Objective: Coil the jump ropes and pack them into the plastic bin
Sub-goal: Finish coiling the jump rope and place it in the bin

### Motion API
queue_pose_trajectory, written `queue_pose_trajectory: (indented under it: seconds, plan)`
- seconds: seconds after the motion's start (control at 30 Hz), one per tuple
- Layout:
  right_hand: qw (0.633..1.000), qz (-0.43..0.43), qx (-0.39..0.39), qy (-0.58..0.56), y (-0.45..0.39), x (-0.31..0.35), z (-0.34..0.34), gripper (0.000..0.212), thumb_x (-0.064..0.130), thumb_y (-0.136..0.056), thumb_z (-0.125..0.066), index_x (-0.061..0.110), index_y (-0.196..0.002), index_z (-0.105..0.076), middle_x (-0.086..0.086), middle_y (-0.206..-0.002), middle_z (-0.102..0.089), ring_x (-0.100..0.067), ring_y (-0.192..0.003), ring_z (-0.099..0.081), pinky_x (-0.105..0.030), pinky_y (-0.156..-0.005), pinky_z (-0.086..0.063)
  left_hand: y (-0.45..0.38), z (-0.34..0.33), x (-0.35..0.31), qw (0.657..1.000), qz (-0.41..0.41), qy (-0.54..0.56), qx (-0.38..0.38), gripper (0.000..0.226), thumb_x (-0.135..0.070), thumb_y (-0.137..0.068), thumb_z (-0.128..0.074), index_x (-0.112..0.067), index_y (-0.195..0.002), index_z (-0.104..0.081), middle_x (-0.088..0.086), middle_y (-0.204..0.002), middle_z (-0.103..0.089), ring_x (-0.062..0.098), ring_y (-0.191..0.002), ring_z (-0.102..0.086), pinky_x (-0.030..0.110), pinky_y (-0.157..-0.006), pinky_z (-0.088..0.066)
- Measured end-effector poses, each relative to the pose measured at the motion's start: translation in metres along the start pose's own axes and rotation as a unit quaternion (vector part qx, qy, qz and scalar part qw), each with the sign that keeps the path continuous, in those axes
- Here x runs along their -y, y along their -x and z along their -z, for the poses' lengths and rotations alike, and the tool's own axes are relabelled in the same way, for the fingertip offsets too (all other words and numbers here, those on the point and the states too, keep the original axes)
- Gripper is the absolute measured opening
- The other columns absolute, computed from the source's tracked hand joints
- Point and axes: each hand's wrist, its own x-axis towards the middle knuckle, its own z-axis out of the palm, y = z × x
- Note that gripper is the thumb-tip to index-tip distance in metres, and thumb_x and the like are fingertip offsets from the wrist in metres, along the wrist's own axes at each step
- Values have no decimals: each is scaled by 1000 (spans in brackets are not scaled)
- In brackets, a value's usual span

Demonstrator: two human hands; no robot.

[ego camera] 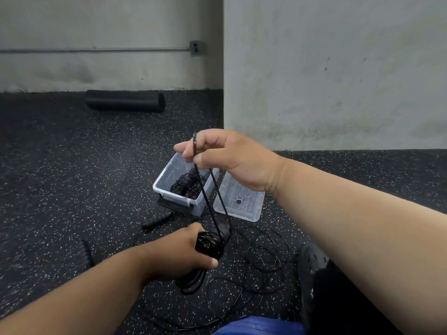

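Here the left hand (191, 250) grips the coiled jump rope (210, 241); above it, the right hand (225, 158) pinches a raised rope loop (212, 197). Beyond both sits the plastic bin (169, 189).

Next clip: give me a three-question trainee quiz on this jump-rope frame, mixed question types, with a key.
1. True or false: the plastic bin already holds coiled ropes.
2. Multiple choice: the left hand grips A) the bin lid, B) a bundle of coiled rope, C) the foam roller.
3. Fill in: the right hand pinches a loop of cord lifted ___ the left hand.

Key: 1 true; dark coils lie inside. 2 B; the lid rests on the floor beside the bin, and the roller lies by the wall. 3 above; loose rope lies uncoiled on the floor.
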Motion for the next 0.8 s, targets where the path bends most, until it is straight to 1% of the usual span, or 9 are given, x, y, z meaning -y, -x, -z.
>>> queue_pose_trajectory:
  seconds: [0.07, 0.13, 0.2, 0.3, 0.4, 0.47, 0.5, 0.67, 0.8]
  plan:
    - [999, 43, 9, 22, 1, 8, -5, 13, -7, -92, -62, -7, -104, -68, 7, -95, -71, -12, -91, -63, -26, -89, -49, -6, 1, 5, 995, 33, 91, -12, 48, -34, -83, -87, -23, -118, -56, 8, -109, -74, 22, -92, -77, 37, -77, -64]
    - [997, 73, -9, 35, 2, 15, -6, 17, -2, -90, -65, 12, -95, -74, 1, -76, -56, -28, -76, -48, -40, -83, -44, -10, 4, 9, 984, 51, 169, -24, 47, -27, -83, -87, -15, -121, -61, 13, -106, -78, 26, -91, -78, 42, -81, -64]
    - [992, 97, -45, 72, 3, 18, -3, 25, 4, -88, -67, 27, -88, -74, -7, -89, -56, -34, -82, -52, -43, -82, -47, -10, 8, 11, 968, 60, 245, -22, 41, -18, -88, -82, -8, -123, -65, 17, -104, -79, 30, -88, -78, 42, -80, -63]
    - [989, 112, -73, 56, 3, 20, 1, 10, -5, -90, -63, 1, -94, -70, 2, -117, -61, -9, -112, -61, -23, -95, -49, -7, 12, 9, 950, 66, 305, -15, 33, -12, -92, -76, -4, -122, -66, 20, -103, -79, 30, -83, -76, 40, -78, -61]
    - [996, 66, -49, -34, 3, 18, -2, 20, -10, -97, -55, 7, -95, -64, -4, -128, -69, -20, -108, -72, -36, -89, -58, -6, 12, 12, 972, 37, 231, -15, 43, -18, -87, -83, -12, -124, -63, 13, -106, -79, 28, -95, -77, 44, -89, -62]
    - [997, 40, -34, -63, 1, 13, -7, 25, -12, -99, -52, 11, -98, -61, -7, -126, -72, -24, -102, -76, -54, -92, -57, -1, 5, 8, 989, 16, 146, 10, 49, -24, -85, -86, -22, -125, -58, 9, -114, -75, 25, -101, -75, 41, -86, -64]
    - [996, 31, -37, -70, -1, 9, -9, 25, -12, -99, -51, 10, -101, -62, -8, -127, -71, -25, -103, -76, -55, -95, -56, 2, 0, 3, 995, -2, 96, 29, 50, -28, -85, -86, -27, -124, -55, 6, -116, -72, 22, -102, -74, 37, -83, -64]
    - [984, -81, -49, -152, -15, -16, -15, 35, -16, -99, -45, 6, -117, -66, -12, -128, -69, -28, -109, -75, -35, -91, -62, 14, -23, -18, 984, -150, -82, 49, 55, -43, -79, -85, -38, -120, -48, -14, -111, -68, 4, -102, -68, 36, -92, -59]
    - [960, -189, -86, -191, -25, -41, -12, 37, -19, -98, -38, 6, -108, -63, -12, -112, -67, -29, -104, -76, -29, -77, -62, 21, -24, -22, 965, -232, -117, -18, 59, -42, -81, -85, -44, -122, -43, -33, -108, -58, -15, -97, -58, 10, -84, -45]
